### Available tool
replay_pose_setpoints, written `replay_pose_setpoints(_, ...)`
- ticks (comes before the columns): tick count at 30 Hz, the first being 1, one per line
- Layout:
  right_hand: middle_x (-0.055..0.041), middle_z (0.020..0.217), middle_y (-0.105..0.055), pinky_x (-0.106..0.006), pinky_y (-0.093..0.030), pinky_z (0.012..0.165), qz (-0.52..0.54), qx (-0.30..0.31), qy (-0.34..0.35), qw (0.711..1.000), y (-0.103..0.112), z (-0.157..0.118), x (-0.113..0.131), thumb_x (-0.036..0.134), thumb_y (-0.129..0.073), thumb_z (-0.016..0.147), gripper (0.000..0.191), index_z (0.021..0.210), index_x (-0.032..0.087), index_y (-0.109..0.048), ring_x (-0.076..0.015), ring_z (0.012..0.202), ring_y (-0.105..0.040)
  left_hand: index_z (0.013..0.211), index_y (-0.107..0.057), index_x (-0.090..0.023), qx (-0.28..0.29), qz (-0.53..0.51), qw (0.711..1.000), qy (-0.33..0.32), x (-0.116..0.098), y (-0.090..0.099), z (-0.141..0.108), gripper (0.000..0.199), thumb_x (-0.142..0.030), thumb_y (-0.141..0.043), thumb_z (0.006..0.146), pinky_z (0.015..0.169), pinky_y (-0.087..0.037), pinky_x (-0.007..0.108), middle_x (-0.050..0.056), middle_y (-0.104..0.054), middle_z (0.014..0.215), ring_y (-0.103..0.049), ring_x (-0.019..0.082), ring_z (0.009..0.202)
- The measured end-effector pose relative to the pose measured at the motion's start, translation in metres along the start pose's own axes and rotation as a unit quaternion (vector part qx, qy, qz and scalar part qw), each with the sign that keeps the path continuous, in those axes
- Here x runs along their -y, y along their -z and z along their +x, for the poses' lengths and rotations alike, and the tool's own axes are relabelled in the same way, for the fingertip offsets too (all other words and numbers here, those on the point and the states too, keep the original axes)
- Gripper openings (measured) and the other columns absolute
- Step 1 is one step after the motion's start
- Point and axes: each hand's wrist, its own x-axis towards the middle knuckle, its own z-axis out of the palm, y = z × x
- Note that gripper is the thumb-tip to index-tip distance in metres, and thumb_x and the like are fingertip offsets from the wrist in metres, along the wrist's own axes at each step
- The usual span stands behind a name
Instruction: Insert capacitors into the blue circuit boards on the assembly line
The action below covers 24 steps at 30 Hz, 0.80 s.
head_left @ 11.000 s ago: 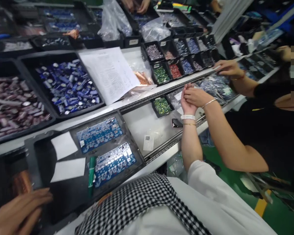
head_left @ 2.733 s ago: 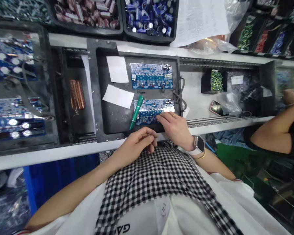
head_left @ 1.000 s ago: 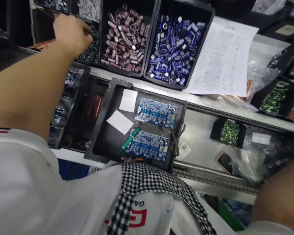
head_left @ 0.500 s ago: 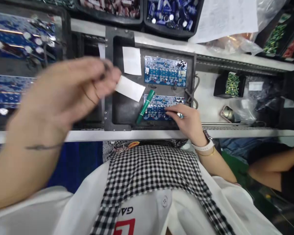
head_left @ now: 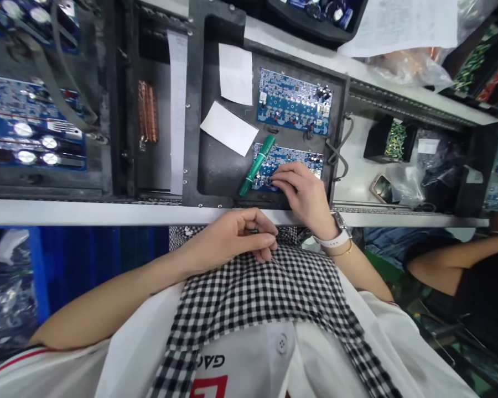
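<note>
Over the lower blue circuit board (head_left: 288, 155), my right hand (head_left: 305, 193) has its fingertips pinched together at the board's surface; whatever small part they may hold is hidden. My left hand (head_left: 249, 237) is in front of the bench edge, above the checked apron, with thumb and fingers closed together. Anything in that pinch is too small to make out. A green marker pen (head_left: 257, 165) lies slanted across the left end of the lower board. Behind it, a second blue circuit board (head_left: 294, 99) lies in the same black tray (head_left: 213, 177).
Two white paper pieces (head_left: 235, 74) lie in the tray's left part. Left of it are copper-coloured parts (head_left: 148, 113) and another tray with populated boards (head_left: 33, 121). A black box of green components (head_left: 395, 141) and a phone (head_left: 382, 188) are at right, near another person's arm (head_left: 444, 260).
My left hand has come down and right, from above the tray's left side to in front of the bench edge. My right hand has shifted slightly left along the lower board.
</note>
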Motion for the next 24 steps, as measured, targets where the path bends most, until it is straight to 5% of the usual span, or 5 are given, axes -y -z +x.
replay_pose_setpoints(14,-0.0077,0.104,-0.066,-0.04,-0.051,0.092,-0.055,-0.019,0.021,0.998,-0.008,-0.003,-0.006,0.024,-0.05,0.097,0.018,0.098,0.021,-0.067,-0.0218,0.1,-0.061,0.104,-0.068,-0.011,-0.055,0.073,0.995,-0.027,-0.001,0.006,0.001,0.017,-0.02,-0.061,0.092,0.07,-0.051,0.019,0.0,-0.067,0.077,-0.062,0.007,0.067)
replay_pose_setpoints(24,-0.0089,0.107,-0.069,-0.041,-0.053,0.088,-0.086,-0.013,0.041,0.995,-0.005,-0.006,0.003,0.027,-0.054,0.095,0.02,0.103,0.02,-0.071,-0.0236,0.1,-0.062,0.09,-0.061,-0.011,-0.078,0.045,0.993,-0.07,-0.005,0.002,0.003,0.016,-0.026,-0.059,0.095,0.061,-0.05,0.017,0.0,-0.067,0.078,-0.063,0.007,0.061)
